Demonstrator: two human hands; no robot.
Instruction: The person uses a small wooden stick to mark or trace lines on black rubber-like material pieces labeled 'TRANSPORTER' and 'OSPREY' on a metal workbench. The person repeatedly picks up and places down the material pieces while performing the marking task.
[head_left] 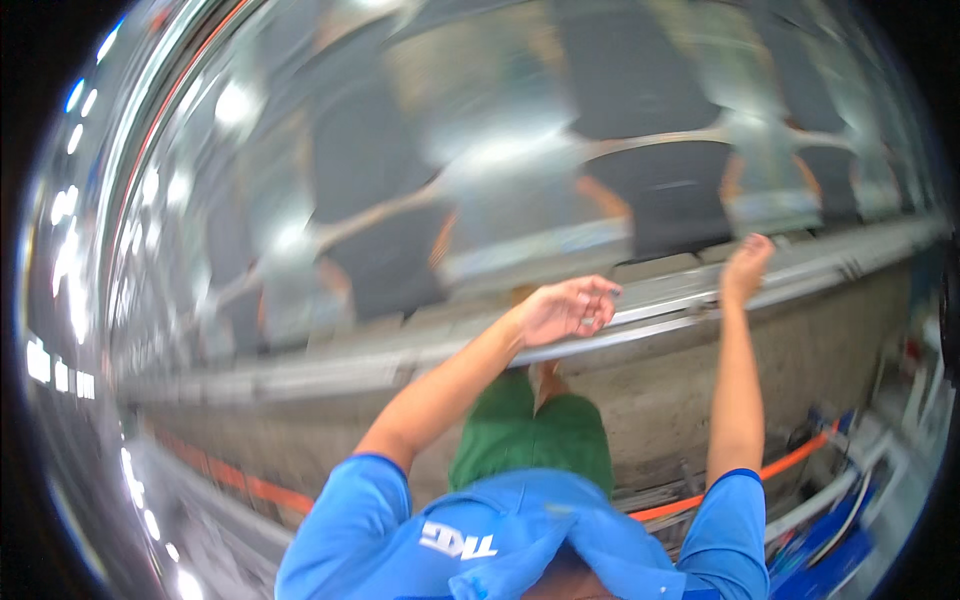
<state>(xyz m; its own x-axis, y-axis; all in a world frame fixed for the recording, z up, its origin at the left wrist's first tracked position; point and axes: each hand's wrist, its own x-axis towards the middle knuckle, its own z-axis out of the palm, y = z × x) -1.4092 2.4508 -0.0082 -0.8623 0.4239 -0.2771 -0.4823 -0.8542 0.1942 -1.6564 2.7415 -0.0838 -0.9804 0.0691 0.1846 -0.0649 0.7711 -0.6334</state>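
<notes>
My left hand [568, 310] hovers over the metal rail [660, 308] along the table's front edge, palm partly up. Its fingers are loosely curled and somewhat apart, with nothing visible in them. To its right, my right hand [746, 270] is closed near the front corner of a dark fabric-like piece [660, 195]. Motion blur hides whether anything is between its fingers. Just beyond both hands, a shiny, glassy section [535, 215] with orange side edges separates that dark piece from another dark piece [390, 265].
More dark pieces alternate with shiny sections across the long table. Orange bars [790, 462] run low behind me on both sides. Blue and white equipment [825, 545] stands at the lower right. A long red-edged rail [150, 130] borders the far left.
</notes>
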